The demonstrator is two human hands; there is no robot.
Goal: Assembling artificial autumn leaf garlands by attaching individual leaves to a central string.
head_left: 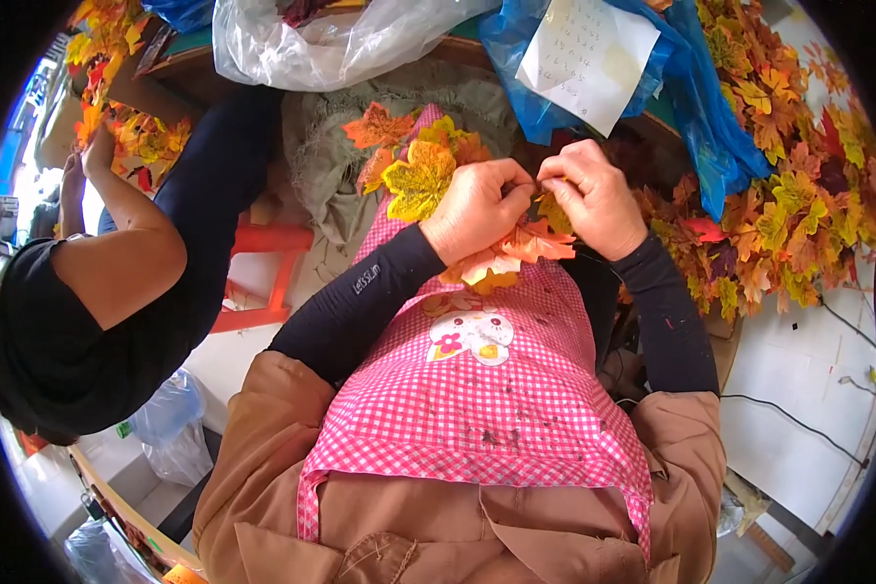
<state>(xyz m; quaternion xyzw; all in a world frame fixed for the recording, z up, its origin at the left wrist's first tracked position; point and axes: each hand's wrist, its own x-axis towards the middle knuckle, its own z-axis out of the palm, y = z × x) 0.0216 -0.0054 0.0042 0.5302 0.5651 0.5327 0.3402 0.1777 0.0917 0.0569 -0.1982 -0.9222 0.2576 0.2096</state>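
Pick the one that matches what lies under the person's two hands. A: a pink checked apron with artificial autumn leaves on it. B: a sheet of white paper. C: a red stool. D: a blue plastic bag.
A: the left hand and the right hand meet over orange and yellow artificial leaves lying on the pink checked apron; the blue plastic bag and white paper lie farther up.

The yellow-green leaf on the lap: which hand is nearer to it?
Left. The left hand sits right beside the yellow-green leaf, its knuckles almost against the leaf's edge. The right hand is farther off, on the far side of the left hand.
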